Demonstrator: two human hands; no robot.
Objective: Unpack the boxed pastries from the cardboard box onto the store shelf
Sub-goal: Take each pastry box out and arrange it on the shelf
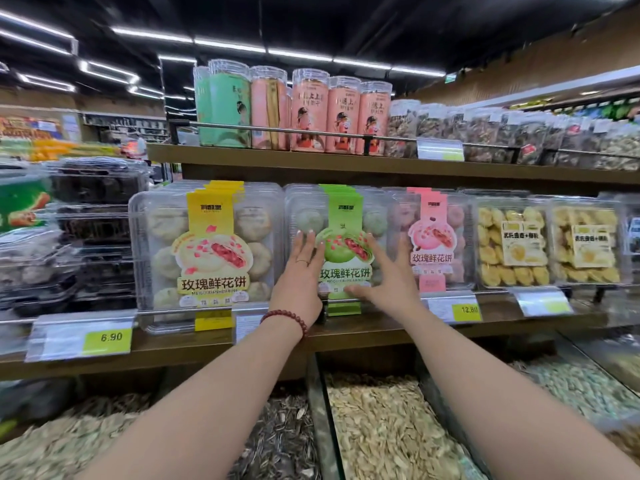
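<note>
A clear pastry box with a green label (341, 216) stands upright on the middle wooden shelf (381, 327), at the front of a row of the same boxes. My left hand (301, 275) lies flat against its left front, fingers spread. My right hand (388, 275) presses flat on its lower right front, thumb along the bottom edge. Left of it stands a yellow-label pastry box (207, 251), jutting further out over the shelf rail. Right of it stands a pink-label pastry box (433, 240). The cardboard box is out of view.
Boxes of yellow cookies (512, 244) stand further right. Dark pastry trays (90, 230) are stacked at the left. Tall pink and green jars (308, 112) fill the upper shelf. Price tags (83, 337) hang on the rail. Open bins of seeds (381, 427) lie below my arms.
</note>
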